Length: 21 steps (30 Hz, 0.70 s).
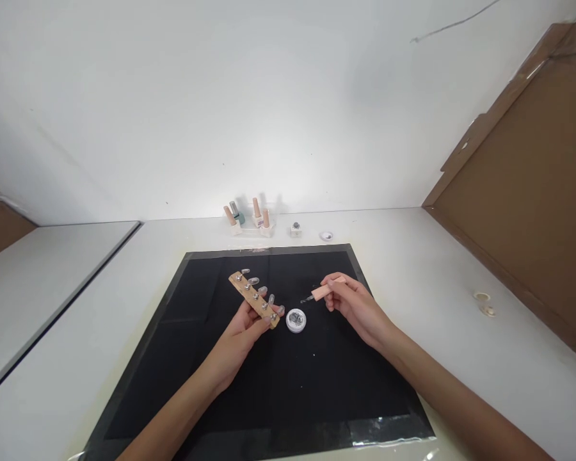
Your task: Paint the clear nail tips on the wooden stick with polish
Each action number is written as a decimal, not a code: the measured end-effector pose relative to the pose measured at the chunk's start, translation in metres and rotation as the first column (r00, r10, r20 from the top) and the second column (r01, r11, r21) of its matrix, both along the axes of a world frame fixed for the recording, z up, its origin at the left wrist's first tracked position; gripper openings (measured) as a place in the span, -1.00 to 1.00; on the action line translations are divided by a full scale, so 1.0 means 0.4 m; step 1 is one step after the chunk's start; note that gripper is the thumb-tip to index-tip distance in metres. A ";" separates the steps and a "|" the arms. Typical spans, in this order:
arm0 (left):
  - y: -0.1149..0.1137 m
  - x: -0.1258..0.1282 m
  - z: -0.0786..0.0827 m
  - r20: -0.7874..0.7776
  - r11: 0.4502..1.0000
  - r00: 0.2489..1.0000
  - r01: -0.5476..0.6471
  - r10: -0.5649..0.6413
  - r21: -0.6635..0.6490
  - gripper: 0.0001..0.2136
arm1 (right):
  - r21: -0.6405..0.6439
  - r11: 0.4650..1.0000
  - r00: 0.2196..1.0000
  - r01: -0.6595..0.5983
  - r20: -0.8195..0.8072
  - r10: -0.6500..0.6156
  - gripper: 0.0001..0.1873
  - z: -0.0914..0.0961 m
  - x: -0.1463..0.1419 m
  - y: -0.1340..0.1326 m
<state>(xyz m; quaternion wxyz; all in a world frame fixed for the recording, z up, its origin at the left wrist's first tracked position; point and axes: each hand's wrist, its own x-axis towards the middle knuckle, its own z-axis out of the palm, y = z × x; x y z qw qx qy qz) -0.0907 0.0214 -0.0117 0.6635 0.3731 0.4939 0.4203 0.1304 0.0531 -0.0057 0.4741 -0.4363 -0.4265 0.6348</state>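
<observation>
My left hand (242, 333) is closed on the near end of a wooden strip (252, 298) that carries several false nail tips on metal pins, and holds it tilted above the black mat (182, 358). My right hand (352, 304) pinches a beige-handled brush (322, 292) whose dark tip points left and down towards a small open round jar (296, 320). The jar stands on the mat between my two hands and holds something grey and glittery.
Several nail polish bottles (248, 218) stand against the white back wall, with a small pot (296, 228) and a round lid (326, 235) beside them. Two small rings (484, 302) lie on the white table at right. A brown cardboard panel (532, 192) walls off the right side.
</observation>
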 end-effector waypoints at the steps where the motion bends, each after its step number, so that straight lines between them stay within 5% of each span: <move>1: -0.001 -0.002 0.002 -0.019 1.000 1.000 -0.020 0.021 0.023 -0.45 | 0.006 1.000 1.000 -0.003 -0.027 0.003 -0.75 0.008 0.005 -0.004; 9: -0.045 0.026 0.058 0.177 1.000 0.984 0.003 -0.006 0.015 -0.53 | 0.097 0.982 0.955 -0.163 -0.236 0.182 -0.85 0.040 0.028 -0.044; 12: -0.065 0.042 0.063 0.264 0.997 0.961 0.082 -0.081 0.008 -0.57 | 0.183 0.960 0.954 -0.213 -0.171 0.244 -0.84 0.040 0.034 -0.051; 18: -0.077 0.043 0.020 0.302 0.980 0.933 0.194 -0.194 0.029 -0.59 | 0.375 0.912 0.985 -0.167 0.031 0.168 -0.88 0.039 0.044 -0.072; 21: -0.077 0.039 0.009 0.314 0.975 0.924 0.217 -0.219 0.040 -0.59 | 0.358 0.904 0.972 -0.233 0.126 0.201 -0.71 0.048 0.049 -0.088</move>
